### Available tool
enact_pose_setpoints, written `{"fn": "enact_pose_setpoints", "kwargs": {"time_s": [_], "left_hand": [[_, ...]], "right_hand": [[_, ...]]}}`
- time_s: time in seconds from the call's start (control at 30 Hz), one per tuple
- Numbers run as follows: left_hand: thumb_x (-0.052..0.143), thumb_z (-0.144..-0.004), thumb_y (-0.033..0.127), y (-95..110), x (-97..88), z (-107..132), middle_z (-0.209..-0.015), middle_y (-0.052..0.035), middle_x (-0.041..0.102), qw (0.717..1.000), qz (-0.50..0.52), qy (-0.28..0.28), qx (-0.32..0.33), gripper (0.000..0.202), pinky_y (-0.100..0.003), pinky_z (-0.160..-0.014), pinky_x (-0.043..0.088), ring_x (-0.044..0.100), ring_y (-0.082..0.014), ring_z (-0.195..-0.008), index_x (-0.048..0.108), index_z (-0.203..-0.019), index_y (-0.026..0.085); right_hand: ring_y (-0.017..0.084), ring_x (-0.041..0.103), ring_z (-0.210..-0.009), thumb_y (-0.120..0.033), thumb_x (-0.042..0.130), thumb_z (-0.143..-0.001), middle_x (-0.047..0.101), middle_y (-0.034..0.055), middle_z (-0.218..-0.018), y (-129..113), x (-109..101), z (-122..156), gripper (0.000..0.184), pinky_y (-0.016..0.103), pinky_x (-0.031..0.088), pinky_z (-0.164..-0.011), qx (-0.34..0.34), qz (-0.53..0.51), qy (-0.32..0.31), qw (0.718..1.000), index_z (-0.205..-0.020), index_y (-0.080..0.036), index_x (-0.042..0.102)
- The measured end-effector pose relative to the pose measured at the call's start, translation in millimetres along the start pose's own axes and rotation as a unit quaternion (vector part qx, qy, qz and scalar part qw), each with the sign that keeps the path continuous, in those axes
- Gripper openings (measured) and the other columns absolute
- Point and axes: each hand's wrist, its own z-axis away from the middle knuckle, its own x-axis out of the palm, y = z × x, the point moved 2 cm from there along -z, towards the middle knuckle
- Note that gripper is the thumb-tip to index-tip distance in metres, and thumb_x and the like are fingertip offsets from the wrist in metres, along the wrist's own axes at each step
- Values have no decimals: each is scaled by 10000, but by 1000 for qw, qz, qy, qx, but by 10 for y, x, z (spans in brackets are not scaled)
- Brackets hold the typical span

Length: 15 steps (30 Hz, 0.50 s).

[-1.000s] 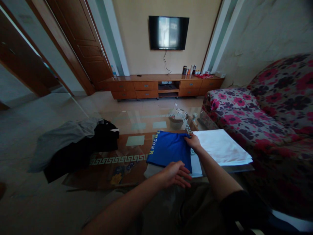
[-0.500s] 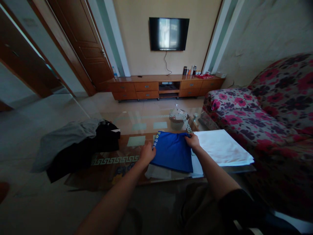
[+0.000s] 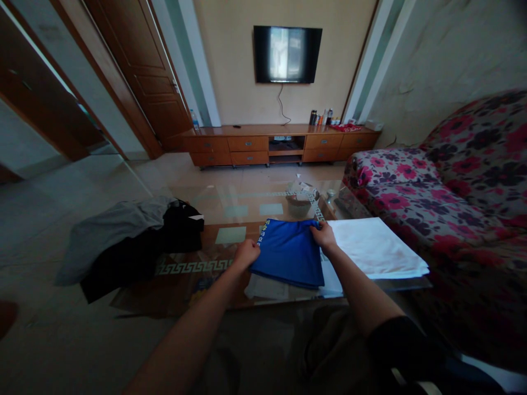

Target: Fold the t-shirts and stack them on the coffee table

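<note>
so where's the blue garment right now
In the head view the blue garment lies at the near edge of the glass table, gripped by the left hand and right hand, white cloth just to its right.

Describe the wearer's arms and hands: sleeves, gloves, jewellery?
The left hand and right hand are bare: no gloves, no ring or watch visible. The left forearm is uncovered to the frame edge. The right forearm is uncovered too; a black sleeve starts near the elbow.

Dim room, glare on glass table (image 3: pixel 247 206), bright TV reflection (image 3: pixel 286 52), bowed edges
</note>
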Motion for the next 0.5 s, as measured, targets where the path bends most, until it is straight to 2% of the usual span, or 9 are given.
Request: {"fn": "enact_pose_setpoints", "kwargs": {"time_s": [0.1, 0.23, 0.37, 0.5], "left_hand": [[711, -778, 219, -35, -25, -32, -723, -102, 700, 1000, -7, -10, -11, 165, -316, -790, 450, 671, -281, -874, 627, -638, 205], [688, -834, 263, -40, -56, -49, -682, -83, 698, 999, -26, -37, -26, 194, -280, -722, 443, 665, -248, -793, 649, -659, 187], [624, -892, 295, -9, -101, -33, -795, -93, 736, 995, -79, -52, -18, 193, -261, -693, 432, 669, -224, -805, 679, -756, 169], [661, -859, 355, 34, -189, 31, -878, -109, 747, 986, -152, -69, 2, 200, -257, -698, 426, 677, -227, -865, 697, -798, 168]], "right_hand": [[224, 716, -892, -278, 668, -799, 769, 104, -983, 39, 20, -14, 275, 275, 527, -805, 13, 10, -1, 1000, -1044, -176, 739], [228, 718, -918, -317, 657, -823, 763, 111, -1035, 73, 30, -47, 351, 282, 534, -795, 25, 18, -1, 1000, -1138, -175, 720], [223, 720, -923, -333, 666, -826, 764, 101, -1030, 71, 30, -41, 343, 274, 535, -807, 26, 34, -18, 999, -1126, -177, 724], [240, 715, -987, -320, 689, -812, 761, 101, -1045, 53, 17, 2, 370, 286, 529, -869, 22, 55, -35, 998, -1153, -177, 715]]}}
